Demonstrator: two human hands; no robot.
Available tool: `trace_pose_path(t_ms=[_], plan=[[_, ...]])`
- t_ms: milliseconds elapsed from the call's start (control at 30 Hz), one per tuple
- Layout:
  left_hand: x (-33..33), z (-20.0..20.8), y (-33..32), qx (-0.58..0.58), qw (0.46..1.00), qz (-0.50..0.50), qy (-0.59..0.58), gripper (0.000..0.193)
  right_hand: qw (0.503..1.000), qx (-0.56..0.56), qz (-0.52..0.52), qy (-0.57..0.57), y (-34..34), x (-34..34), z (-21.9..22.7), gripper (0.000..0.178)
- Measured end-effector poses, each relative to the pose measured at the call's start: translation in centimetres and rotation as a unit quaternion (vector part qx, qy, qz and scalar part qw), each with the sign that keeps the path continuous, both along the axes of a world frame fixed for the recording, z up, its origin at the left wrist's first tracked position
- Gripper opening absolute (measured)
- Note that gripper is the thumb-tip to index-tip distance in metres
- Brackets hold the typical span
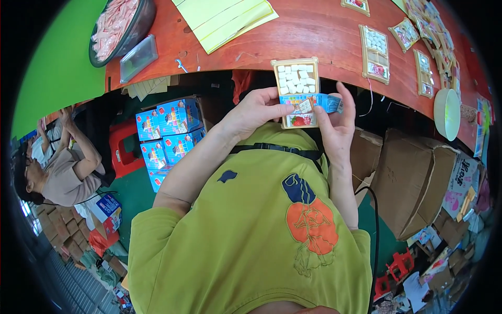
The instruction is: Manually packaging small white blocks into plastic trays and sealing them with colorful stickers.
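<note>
In front of my waist I hold a beige plastic tray (295,62) with small white candy-like pieces in its upper part and a red strawberry-printed packet (300,120) at its lower end. A blue printed card band (293,99) lies across the tray's middle, its right end (334,103) standing out past the edge. My left hand (261,108) grips the tray's left side, thumb on the band. My right hand (337,120) is at the right side, thumb pressed on the band and index finger raised behind its loose end. The fingers under the tray are hidden.
Similar filled trays (375,52) lie on the red table (314,31) at right, near a pale green bowl (447,114). Yellow sheets (225,21) and a basin of pink packets (97,52) are at left. Blue boxes (170,131) stand below; a co-worker (78,162) sits far left.
</note>
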State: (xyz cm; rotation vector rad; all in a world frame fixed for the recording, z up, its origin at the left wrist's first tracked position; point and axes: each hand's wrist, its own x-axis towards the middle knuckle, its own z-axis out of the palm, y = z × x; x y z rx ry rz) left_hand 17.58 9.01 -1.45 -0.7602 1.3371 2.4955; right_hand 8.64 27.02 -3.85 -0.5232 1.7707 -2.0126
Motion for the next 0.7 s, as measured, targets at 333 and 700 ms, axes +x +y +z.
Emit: trace_pose_path(t_ms=[333,700], plan=[[1.4,2.1,-2.2,-0.259,0.898,-0.124,0.332,0.025,0.983,-0.015,0.172,0.069,3.9,-2.1,6.4,0.021],[0.3,4.9,-1.2,-0.350,0.817,-0.190,0.418,0.023,0.920,0.044,0.259,0.292,2.1,-4.5,11.1,0.019]])
